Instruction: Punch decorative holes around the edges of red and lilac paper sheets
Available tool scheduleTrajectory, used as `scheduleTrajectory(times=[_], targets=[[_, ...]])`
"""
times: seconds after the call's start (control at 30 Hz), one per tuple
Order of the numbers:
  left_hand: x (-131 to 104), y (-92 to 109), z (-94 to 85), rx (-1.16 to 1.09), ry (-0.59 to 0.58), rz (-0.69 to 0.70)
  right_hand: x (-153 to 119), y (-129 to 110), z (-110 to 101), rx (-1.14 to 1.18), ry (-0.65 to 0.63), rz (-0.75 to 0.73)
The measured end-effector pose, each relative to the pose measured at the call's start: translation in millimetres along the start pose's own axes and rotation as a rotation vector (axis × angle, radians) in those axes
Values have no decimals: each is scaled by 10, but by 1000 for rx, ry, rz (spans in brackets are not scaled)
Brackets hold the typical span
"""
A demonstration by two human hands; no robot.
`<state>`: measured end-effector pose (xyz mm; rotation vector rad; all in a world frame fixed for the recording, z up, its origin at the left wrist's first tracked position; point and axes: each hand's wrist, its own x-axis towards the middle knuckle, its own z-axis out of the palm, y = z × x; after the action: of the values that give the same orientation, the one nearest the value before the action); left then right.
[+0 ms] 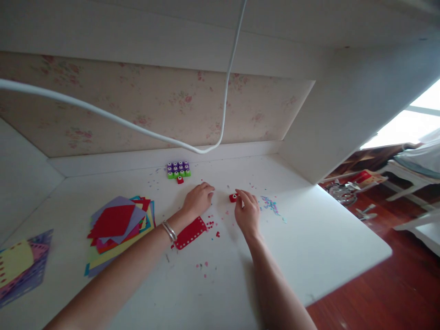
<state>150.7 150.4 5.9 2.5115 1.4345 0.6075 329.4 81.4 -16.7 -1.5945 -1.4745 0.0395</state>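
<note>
My right hand point(247, 210) has its thumb and fingertips at the right side of a small red craft punch point(233, 198) with a white round button. The punch is on or just above the white table. To the left, my left hand point(198, 200) hovers low over the table with its fingers curled together; whatever they may hold is hidden. Below my left wrist lies a red sheet point(191, 233) with small holes along its edges, partly covered by the forearm. Red punched-out bits point(210, 223) are scattered beside it.
Purple and green craft punches point(178, 168) stand in rows at the back, with another red punch point(180, 180) in front. Coloured sheets point(115, 222) are stacked at left, punched sheets point(20, 270) farther left. Bluish confetti point(270, 205) lies at right. A white cable point(137, 127) hangs across the view.
</note>
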Motion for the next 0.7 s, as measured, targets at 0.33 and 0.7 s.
scheduleTrajectory(times=[0.33,0.7], targets=[[-96,-969,-428,251,81,-220,-486,-711,303,-167,-489,-59],[-82,-961,-391,233,-78,-152,-441,-575,322,-44,-572,1]])
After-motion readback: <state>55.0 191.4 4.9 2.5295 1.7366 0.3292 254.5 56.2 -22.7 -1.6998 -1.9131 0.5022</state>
